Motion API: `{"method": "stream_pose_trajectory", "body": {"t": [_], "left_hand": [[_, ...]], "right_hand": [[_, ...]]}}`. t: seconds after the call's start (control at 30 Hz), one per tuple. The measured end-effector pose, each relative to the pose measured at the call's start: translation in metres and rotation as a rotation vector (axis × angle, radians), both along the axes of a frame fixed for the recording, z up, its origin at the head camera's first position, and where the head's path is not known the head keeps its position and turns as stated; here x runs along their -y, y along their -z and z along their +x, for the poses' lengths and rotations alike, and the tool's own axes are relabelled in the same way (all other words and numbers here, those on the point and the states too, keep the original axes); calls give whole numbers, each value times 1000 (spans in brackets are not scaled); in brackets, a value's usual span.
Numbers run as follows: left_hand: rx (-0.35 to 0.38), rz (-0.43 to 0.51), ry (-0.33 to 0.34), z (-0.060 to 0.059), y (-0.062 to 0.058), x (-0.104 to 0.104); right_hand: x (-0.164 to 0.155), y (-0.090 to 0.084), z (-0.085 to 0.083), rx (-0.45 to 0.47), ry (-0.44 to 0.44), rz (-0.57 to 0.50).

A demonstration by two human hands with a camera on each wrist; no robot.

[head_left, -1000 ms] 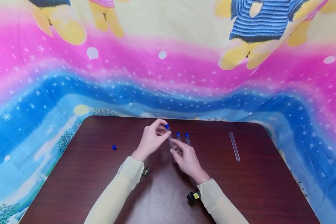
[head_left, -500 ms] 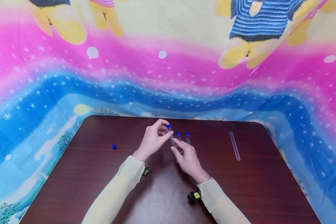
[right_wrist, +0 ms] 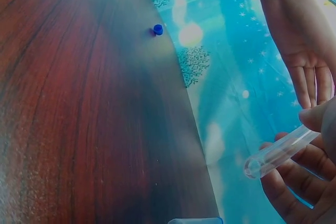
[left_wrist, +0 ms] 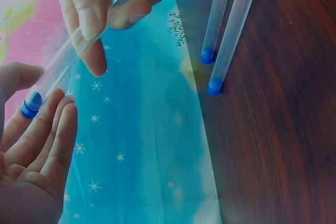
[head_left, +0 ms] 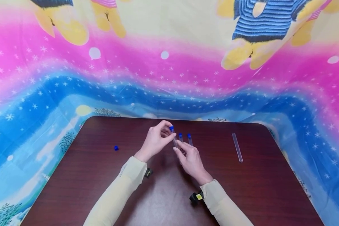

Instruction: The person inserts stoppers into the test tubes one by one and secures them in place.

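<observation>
Both hands hold one clear test tube (left_wrist: 64, 65) with a blue cap (left_wrist: 31, 105), tilted above the table. My left hand (head_left: 155, 141) has thumb and fingers on either side of the capped end, with the cap (head_left: 171, 128) showing at its fingertips. Lower down, my right hand (head_left: 191, 159) grips the tube between thumb and fingers. The rounded bottom end of the tube (right_wrist: 257, 167) sticks out past the right fingers in the right wrist view. Just beyond the right hand lie two more capped test tubes (head_left: 189, 138), partly hidden by it in the head view.
An uncapped test tube (head_left: 237, 147) lies on the right of the dark wooden table (head_left: 82, 188). On the left sits a loose blue cap (head_left: 116, 148). A printed cloth (head_left: 147, 72) hangs behind the table's far edge.
The held test tube and both hands have shifted slightly to the right. Both hands keep hold of it, and the things on the table have stayed put.
</observation>
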State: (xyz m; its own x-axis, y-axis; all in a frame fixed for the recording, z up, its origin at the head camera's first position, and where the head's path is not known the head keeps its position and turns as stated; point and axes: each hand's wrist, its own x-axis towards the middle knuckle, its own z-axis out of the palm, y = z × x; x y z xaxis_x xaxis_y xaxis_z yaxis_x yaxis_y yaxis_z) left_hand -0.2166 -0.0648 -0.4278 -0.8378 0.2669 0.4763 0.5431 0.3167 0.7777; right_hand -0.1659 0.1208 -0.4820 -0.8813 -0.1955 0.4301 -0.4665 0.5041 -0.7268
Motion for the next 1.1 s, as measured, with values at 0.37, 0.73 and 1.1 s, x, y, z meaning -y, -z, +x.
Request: {"method": "stream_pose_trajectory", "body": {"t": [0.37,0.73,1.1], "left_hand": [[19,58,-28,2,5,-6],[3,112,-67,4,8,-13],[39,103,-63,2,11,-10]], "right_hand": [[-1,-3,-1,-21,9,-19],[1,-3,-3,-34,11,-55],[1,-2,-5,-42,-16,-74]]}}
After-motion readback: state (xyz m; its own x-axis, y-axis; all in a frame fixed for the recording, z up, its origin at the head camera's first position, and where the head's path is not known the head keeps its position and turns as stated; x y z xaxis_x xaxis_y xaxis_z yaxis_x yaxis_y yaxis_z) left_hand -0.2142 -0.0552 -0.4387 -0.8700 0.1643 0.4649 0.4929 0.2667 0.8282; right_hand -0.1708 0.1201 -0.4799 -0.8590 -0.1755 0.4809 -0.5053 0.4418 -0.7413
